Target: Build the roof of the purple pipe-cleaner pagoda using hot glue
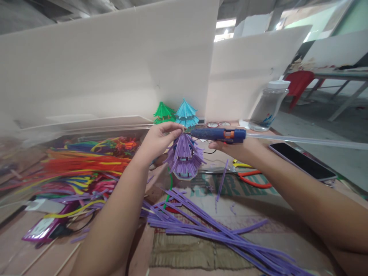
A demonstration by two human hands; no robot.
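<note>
Bkgd glare, poss. edge blur

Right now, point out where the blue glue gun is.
In the head view, the blue glue gun is just right of centre, in the right hand, pointing left toward the top of the purple tree.

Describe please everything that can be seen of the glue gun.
The glue gun is dark blue and looks like plastic, with an orange part showing through an opening near its rear. It lies almost level in the right hand, which hides its handle. A long clear stick extends from its back toward the picture's right edge. Its front points at the top of the purple tree; whether the tip touches it, I cannot tell.
</note>
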